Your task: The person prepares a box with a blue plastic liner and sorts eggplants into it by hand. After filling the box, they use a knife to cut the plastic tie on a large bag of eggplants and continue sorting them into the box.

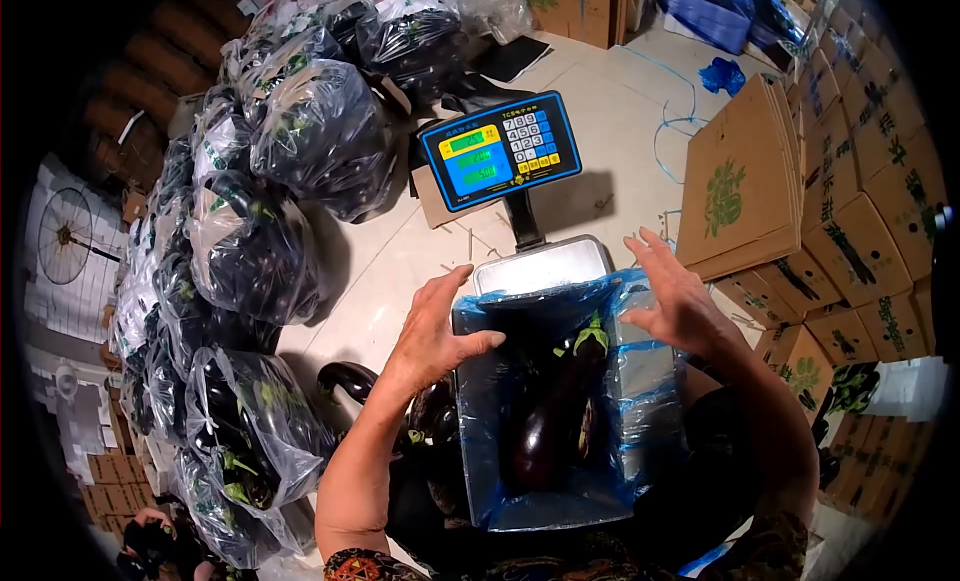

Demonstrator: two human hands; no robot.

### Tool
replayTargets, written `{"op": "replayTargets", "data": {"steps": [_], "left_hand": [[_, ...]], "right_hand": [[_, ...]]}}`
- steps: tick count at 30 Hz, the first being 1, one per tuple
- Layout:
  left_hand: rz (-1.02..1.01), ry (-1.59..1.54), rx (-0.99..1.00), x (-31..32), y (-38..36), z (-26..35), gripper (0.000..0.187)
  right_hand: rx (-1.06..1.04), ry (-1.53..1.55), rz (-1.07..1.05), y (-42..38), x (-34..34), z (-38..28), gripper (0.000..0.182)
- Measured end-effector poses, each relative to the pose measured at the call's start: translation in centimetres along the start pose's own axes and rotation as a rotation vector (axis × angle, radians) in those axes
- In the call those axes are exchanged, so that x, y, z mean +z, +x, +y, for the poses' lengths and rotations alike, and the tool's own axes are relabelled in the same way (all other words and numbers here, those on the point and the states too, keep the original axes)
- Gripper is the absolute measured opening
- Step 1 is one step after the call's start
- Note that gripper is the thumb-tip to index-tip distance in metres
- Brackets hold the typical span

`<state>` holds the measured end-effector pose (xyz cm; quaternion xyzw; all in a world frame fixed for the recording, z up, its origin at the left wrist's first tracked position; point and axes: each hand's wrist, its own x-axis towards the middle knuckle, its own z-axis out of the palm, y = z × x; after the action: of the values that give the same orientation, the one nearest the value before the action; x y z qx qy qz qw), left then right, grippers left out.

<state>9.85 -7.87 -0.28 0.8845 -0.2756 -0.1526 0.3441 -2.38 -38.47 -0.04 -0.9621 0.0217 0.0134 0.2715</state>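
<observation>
In the head view, a box lined with blue plastic film (487,451) stands in front of me on an electronic scale. Inside lies a large dark purple eggplant (562,421) with its green stem toward the far end; other dark shapes beside it are hard to make out. My left hand (432,331) is at the box's left rim, thumb and fingers apart, holding nothing. Over the right side, near the film-covered flap, my right hand (672,299) has its fingers spread and is empty. Beyond the box show the scale's metal platform (545,266) and its lit display (502,151).
Clear plastic bags full of eggplants (325,131) are piled along the left. Loose eggplants (348,381) lie beside the box on its left. Cardboard boxes (850,221) are stacked at the right, with flat cardboard (740,181) leaning there. Blue strapping (672,131) lies on the tiled floor.
</observation>
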Motion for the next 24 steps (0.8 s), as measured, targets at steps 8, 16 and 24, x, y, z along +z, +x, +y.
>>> {"op": "replayTargets", "data": {"steps": [8, 16, 24], "left_hand": [[-0.054, -0.006, -0.031, 0.2, 0.3, -0.4, 0.097], [-0.007, 0.098, 0.084, 1.1, 0.7, -3.2, 0.042], [0.313, 0.050, 0.069, -0.8, -0.2, 0.6, 0.007]], "right_hand": [[0.003, 0.009, -0.026, 0.5, 0.5, 0.1, 0.085], [0.166, 0.128, -0.111, 2.0, 1.9, 0.5, 0.047], [-0.183, 0.110, 0.305, 0.2, 0.8, -1.1, 0.013]]}}
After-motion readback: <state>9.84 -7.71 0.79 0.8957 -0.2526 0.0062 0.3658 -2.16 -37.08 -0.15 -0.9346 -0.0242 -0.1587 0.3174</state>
